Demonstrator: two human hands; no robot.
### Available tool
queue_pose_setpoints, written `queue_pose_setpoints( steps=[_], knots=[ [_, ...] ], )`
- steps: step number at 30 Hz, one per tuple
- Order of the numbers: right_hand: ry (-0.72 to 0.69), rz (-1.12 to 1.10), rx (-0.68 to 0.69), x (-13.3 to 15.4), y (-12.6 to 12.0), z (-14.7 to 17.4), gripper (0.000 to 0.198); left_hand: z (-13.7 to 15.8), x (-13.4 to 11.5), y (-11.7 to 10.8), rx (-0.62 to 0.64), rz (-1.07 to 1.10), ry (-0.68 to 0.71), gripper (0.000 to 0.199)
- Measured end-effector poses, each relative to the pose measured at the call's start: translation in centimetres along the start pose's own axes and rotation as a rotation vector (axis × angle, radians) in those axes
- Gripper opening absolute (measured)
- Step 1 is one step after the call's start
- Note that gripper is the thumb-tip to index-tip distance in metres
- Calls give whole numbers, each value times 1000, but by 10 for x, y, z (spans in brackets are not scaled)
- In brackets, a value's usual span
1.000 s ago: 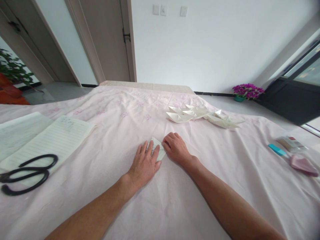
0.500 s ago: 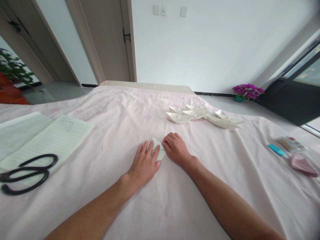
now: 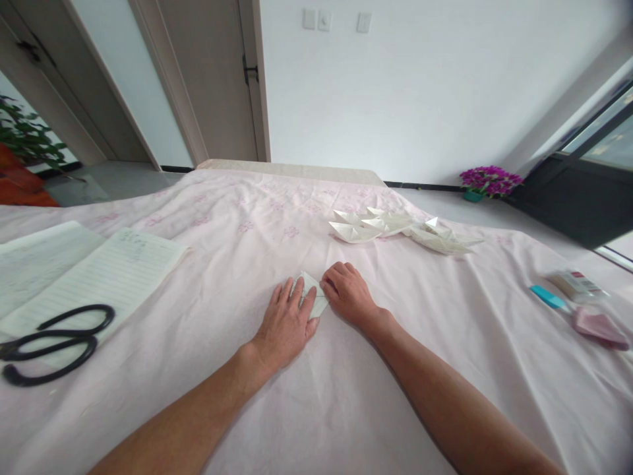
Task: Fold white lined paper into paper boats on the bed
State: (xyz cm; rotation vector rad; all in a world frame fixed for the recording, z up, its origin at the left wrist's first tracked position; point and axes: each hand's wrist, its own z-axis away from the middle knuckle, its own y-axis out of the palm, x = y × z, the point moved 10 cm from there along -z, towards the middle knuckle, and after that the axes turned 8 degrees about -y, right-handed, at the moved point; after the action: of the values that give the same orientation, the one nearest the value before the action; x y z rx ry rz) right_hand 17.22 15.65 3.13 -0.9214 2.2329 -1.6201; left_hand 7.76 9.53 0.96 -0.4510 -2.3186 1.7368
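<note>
left hand (image 3: 285, 322): we see it spread flat over the paper (image 3: 309, 283), unclenched.
right hand (image 3: 349, 294): curled at the paper's right edge; we cannot tell whether it pinches.
paper: on the cloth (image 3: 316, 409), partly under our left hand.
boats (image 3: 353, 233): grouped on the cloth beyond our hands.
scissors (image 3: 69, 334): at left, partly on lined sheets (image 3: 116, 277).

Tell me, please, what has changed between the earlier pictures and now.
Nothing has visibly changed. The left hand still lies spread over the small folded paper, and the right hand is still at the paper's right side. The paper boats, scissors and lined sheet have stayed in place.
</note>
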Motion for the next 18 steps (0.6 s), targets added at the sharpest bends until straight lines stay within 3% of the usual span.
queue_pose_setpoints(
  steps=[18],
  knots=[
    [-6,0,3,0,0,0,15,0,0,-1,-3,3,-5,53]
  ],
)
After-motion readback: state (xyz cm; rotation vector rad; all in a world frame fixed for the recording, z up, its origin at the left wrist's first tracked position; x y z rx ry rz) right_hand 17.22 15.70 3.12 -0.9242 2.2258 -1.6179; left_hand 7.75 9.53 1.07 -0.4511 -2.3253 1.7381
